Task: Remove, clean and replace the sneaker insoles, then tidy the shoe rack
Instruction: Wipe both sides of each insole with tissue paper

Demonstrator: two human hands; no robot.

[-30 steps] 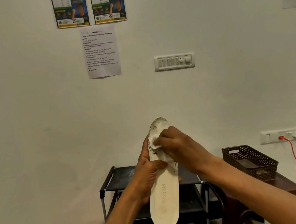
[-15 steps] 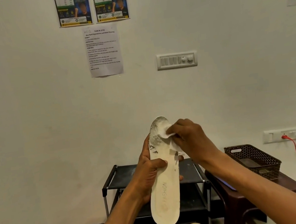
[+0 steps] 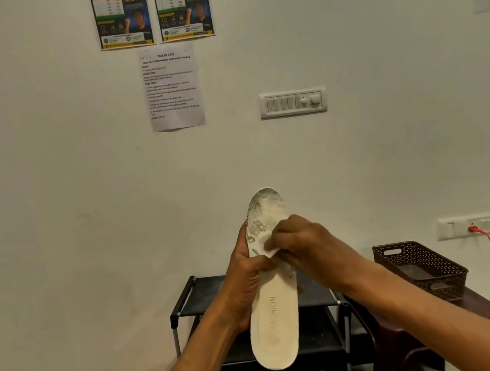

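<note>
**Wiping the dirty toe end of the insole**

From the head camera I see my left hand [image 3: 244, 285] wrapped round the middle of the long cream foam insole [image 3: 275, 321]. It holds the insole upright, toe end up. My right hand [image 3: 304, 243] pinches a small white wipe [image 3: 264, 246] and presses it on the insole just above my left thumb. Grey dirt marks sit above the wipe, near the toe. The black metal shoe rack [image 3: 202, 296] stands behind and below both hands. A brown woven plastic basket [image 3: 403, 258] sits off to the right of my right hand.

I think this is the cleaning step. Next I should rub up over the grey marks. I should press softly so the insole does not bend, then do the heel.
</note>
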